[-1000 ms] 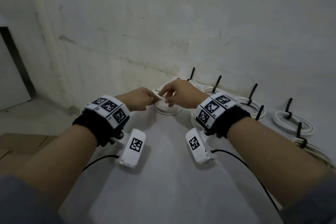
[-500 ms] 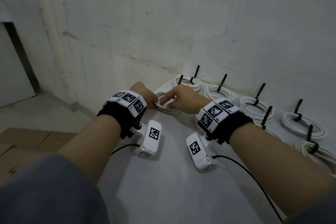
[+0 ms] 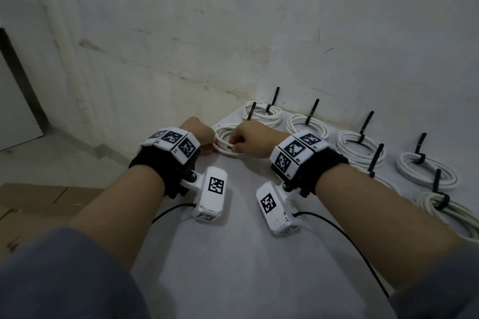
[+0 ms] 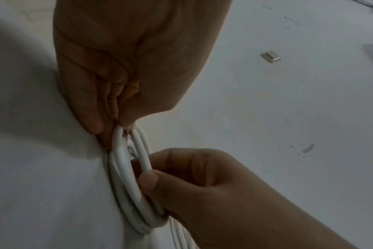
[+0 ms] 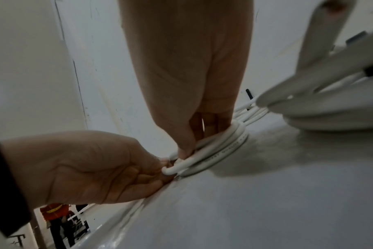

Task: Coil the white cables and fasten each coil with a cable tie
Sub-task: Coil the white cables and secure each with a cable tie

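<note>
White cable coil held, untied

Left hand (image 3: pixel 199 134) and right hand (image 3: pixel 252 138) both pinch the loose coil (image 3: pixel 228 144) at the bench's (image 3: pixel 233 254) far left corner. Coiling looks finished; next needs a cable tie, none visibly held. Tied coils (image 3: pixel 360 146) lie rightward.

The white cable coil (image 5: pixel 224 148) bears grey printed lettering (too blurred to read).

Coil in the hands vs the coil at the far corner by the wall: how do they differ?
The held coil shows no tie; the corner coil is cinched by black cable ties with tails sticking up. The held coil is gripped by the left hand and right hand; the corner coil lies untouched on the table. Both are round white cable loops.
</note>
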Available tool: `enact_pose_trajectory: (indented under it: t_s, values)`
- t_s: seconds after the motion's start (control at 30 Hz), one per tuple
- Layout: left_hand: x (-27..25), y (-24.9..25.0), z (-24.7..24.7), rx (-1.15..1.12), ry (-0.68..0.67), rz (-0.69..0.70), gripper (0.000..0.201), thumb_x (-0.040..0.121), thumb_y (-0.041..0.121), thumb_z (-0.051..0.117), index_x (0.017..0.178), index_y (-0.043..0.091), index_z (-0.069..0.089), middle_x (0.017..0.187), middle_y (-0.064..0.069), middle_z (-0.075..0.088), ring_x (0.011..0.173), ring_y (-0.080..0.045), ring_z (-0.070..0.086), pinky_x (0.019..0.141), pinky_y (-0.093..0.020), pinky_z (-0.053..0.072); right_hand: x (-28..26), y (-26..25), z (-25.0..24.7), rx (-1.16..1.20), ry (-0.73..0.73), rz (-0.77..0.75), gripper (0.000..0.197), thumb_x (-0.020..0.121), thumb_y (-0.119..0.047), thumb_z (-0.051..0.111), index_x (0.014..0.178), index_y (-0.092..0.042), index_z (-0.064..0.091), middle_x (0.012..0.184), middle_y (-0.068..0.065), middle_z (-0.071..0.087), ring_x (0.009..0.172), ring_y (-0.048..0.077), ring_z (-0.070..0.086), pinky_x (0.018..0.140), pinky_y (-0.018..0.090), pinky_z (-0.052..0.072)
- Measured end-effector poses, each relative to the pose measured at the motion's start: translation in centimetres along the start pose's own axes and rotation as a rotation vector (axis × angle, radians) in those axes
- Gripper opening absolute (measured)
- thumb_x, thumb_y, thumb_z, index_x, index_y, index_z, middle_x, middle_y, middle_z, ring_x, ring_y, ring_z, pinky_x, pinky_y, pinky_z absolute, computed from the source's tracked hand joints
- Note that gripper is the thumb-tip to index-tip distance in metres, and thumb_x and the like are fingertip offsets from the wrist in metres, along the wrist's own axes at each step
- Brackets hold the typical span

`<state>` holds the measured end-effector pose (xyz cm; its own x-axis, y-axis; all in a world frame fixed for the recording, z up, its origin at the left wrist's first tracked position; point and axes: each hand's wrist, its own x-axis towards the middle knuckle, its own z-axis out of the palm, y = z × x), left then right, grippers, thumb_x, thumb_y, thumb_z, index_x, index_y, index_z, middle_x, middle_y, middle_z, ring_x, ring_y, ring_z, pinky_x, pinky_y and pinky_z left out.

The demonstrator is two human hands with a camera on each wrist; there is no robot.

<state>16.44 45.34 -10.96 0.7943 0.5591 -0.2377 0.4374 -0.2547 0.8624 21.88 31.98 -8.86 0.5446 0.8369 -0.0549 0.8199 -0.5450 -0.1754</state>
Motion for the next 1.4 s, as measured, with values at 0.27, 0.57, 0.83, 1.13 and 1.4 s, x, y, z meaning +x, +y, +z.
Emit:
enact_pose_trajectory:
  t_s: [0.27, 0.57, 0.83, 1.13, 1.4]
  values:
    - [-0.3, 0.4, 0.1, 0.189, 0.097, 0.129, 0.014, 0.081, 0.002, 0.053, 0.083, -0.008, 0.063, 0.069, -0.017, 0.058, 0.062, -0.029, 0.059, 0.043, -0.025, 0.046, -0.1, 0.2, 0.0, 0.014, 0.014, -0.031, 0.021, 0.087, -0.008, 0.058, 0.105, -0.003, 0.069, 0.102, 0.013, 0.07, 0.094, 0.025, 0.062, 0.074, 0.022, 0.04]
    - [0.6, 1.1, 0.0, 0.344, 0.079, 0.38, 0.034, 0.081, 0.007, 0.064, 0.115, 0.004, 0.062, 0.099, -0.017, 0.068, 0.076, -0.031, 0.067, 0.075, -0.04, 0.058, -0.3, 0.6, -0.2, 0.087, 0.021, -0.059, 0.026, 0.086, -0.001, 0.057, 0.109, -0.005, 0.069, 0.104, 0.011, 0.07, 0.096, 0.022, 0.064, 0.08, 0.021, 0.044]
    - [1.5, 1.3, 0.0, 0.431, 0.039, 0.307, 0.023, 0.085, -0.001, 0.051, 0.098, -0.008, 0.069, 0.093, -0.028, 0.068, 0.087, -0.037, 0.066, 0.081, -0.045, 0.056, 0.0, 1.1, 0.1, 0.084, 0.04, -0.077, 0.023, 0.086, -0.001, 0.057, 0.105, -0.002, 0.07, 0.103, 0.012, 0.07, 0.096, 0.023, 0.063, 0.077, 0.019, 0.041]
    - [2.5, 0.2, -1.1, 0.071, 0.057, 0.169, 0.016, 0.081, 0.0, 0.071, 0.086, 0.01, 0.059, 0.073, -0.012, 0.059, 0.065, -0.022, 0.06, 0.041, -0.02, 0.052, 0.3, 1.6, 0.6, 0.168, 0.062, -0.068, 0.024, 0.086, -0.003, 0.061, 0.108, -0.004, 0.07, 0.107, 0.01, 0.07, 0.1, 0.02, 0.063, 0.089, 0.025, 0.046]
    - [3.4, -0.2, -0.7, 0.082, 0.037, 0.315, 0.013, 0.081, -0.004, 0.067, 0.091, 0.003, 0.072, 0.088, -0.021, 0.068, 0.081, -0.026, 0.064, 0.082, -0.035, 0.055, 0.4, 2.0, 0.8, 0.204, 0.076, -0.075, 0.024, 0.086, -0.003, 0.062, 0.108, -0.005, 0.071, 0.107, 0.008, 0.071, 0.098, 0.019, 0.063, 0.084, 0.02, 0.044]
